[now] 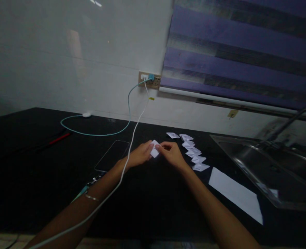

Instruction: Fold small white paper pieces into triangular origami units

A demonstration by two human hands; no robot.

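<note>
Between my two hands is a small folded white paper [155, 152], diamond-shaped, held above the black counter. My left hand [140, 154] grips its left side, with the thumb along the edge. On the right side my right hand [172, 154] pinches it, thumb on the front face and fingers curled behind. Just right of my right hand lies a row of several folded paper boats [193, 151]. A stack or sheet of plain white paper [236, 195] rests nearer to my right forearm.
A phone [113, 155] lies beside my left forearm. A white cable [132, 140] runs from the wall socket [156, 81] across that forearm. A blue cable [101, 134] loops over the counter, near a red pen-like stick [59, 138]. At right is a steel sink [229, 145] with a faucet [279, 128].
</note>
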